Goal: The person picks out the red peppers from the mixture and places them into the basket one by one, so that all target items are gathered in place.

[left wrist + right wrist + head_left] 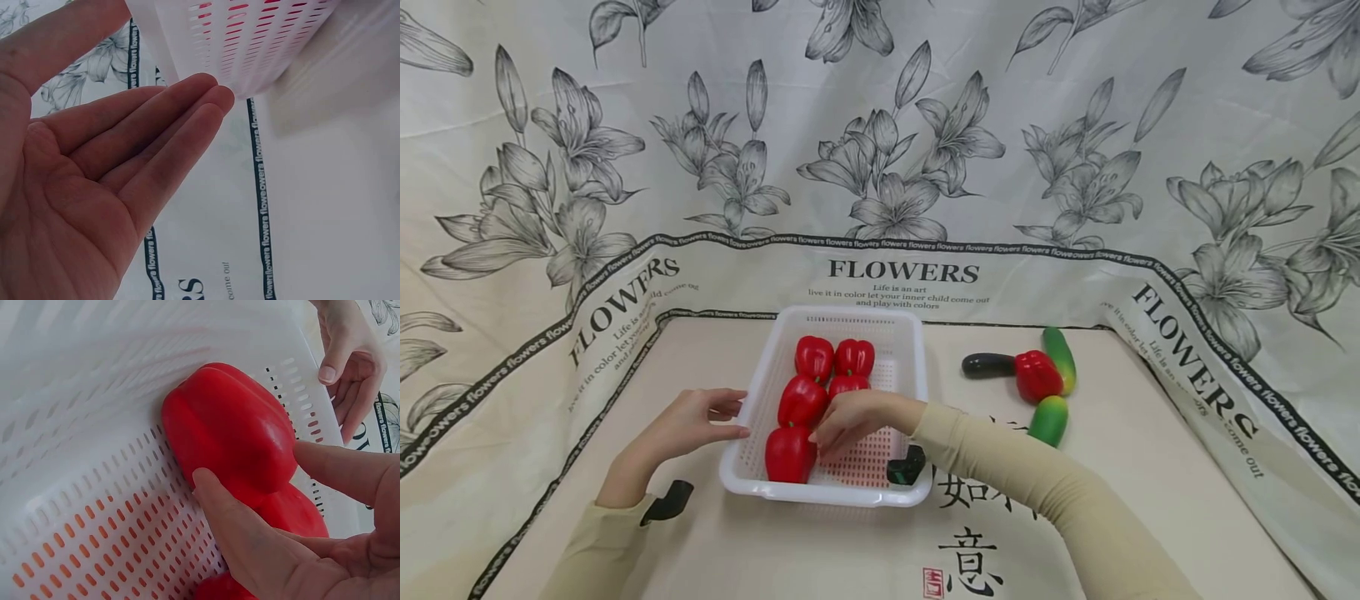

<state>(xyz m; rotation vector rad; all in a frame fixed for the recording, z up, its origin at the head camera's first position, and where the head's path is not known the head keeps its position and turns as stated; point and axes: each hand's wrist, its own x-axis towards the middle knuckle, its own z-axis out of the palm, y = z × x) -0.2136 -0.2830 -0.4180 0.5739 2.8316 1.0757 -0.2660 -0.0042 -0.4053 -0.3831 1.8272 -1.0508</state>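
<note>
A white perforated plastic basket (749, 442) stands on the table with several red bell peppers (805, 400) inside, mostly along its left side. My right hand (853, 417) reaches into it beside the nearest bell pepper (228, 428), which rests on the basket floor at the front left. Seen from the right wrist, the thumb and a finger are spread near the pepper's two edges, fairly straight; firm contact cannot be told. Outside the left wall is my left hand (692, 425), its fingertips close to the rim. The left wrist view shows that palm (81, 206) holding nothing, with extended fingers.
Right of the basket lie a dark eggplant (988, 365), another red bell pepper (1037, 375) and two green-and-yellow vegetables, one longer (1060, 358) and one partly hidden by the sleeve (1048, 419). A flower-printed cloth (895, 275) borders the table at the back and sides.
</note>
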